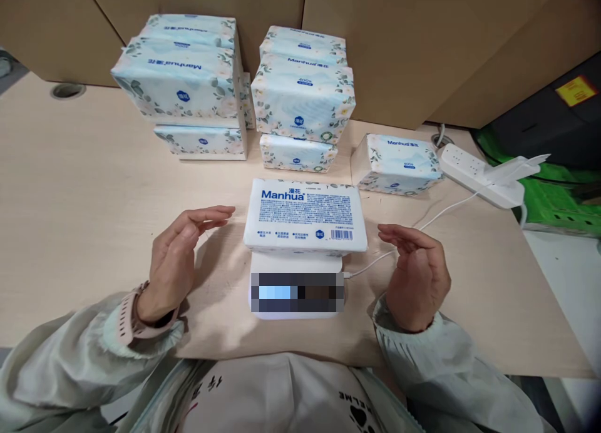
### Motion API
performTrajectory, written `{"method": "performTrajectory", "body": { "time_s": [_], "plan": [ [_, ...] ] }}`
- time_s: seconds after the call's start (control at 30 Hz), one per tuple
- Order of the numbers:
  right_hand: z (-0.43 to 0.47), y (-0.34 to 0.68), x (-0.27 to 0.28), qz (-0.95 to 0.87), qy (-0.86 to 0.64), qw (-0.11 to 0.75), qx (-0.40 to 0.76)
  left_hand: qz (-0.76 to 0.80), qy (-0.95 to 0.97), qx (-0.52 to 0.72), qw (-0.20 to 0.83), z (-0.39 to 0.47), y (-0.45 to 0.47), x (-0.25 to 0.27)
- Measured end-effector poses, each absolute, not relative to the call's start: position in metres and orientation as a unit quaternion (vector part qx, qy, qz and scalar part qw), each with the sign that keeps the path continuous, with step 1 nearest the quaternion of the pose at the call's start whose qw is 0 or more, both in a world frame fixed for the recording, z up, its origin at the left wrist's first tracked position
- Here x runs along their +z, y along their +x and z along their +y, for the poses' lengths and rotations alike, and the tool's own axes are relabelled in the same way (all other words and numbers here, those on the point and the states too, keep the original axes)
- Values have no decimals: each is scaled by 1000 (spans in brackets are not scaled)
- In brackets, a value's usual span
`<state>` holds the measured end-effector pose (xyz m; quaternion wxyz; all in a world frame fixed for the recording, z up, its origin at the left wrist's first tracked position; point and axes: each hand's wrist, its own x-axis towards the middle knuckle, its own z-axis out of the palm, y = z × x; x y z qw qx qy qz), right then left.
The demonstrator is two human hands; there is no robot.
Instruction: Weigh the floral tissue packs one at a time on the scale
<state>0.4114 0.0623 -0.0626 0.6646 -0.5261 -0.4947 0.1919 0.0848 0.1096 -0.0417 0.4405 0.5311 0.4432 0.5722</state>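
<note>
A pack of tissues (305,215) lies with its printed, barcoded side up on a small white scale-like device (295,263), whose front panel is pixelated. To the left of the pack is my left hand (181,248), its fingers stretched out and apart from the wrapper. My right hand (416,273) is on the other side, also with extended fingers and a gap to the pack. Neither hand holds anything. A pink-strapped band sits on my left wrist. A white cable runs from the device toward the right.
Behind stand two stacks of tissue packs, a left stack (188,89) and a middle stack (303,98). A single tissue pack (399,163) lies right of them, beside a white power strip (483,175). Cardboard boxes (422,51) line the table's back. A green crate (558,198) stands at right.
</note>
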Motion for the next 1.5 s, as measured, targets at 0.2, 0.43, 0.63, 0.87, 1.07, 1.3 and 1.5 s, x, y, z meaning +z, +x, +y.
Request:
{"method": "performTrajectory", "body": {
  "time_s": [0.2,0.43,0.63,0.87,1.07,1.3,1.5],
  "plan": [
    [61,411,-62,-496,-543,650,192,438,525,587,433,110,86,-40],
    [61,410,-61,-488,-540,655,203,453,527,583,421,106,86,-39],
    [59,410,-63,-504,-555,620,232,436,546,585,411,109,85,-38],
    [57,411,-64,-567,-534,524,344,437,580,543,422,110,82,-38],
    [54,413,-69,-601,-522,491,354,444,598,513,426,106,80,-36],
    [68,396,-19,-714,-467,376,362,391,588,490,510,100,87,-25],
    [130,327,22,-779,-330,325,422,451,493,659,346,110,64,15]
  ]
}}
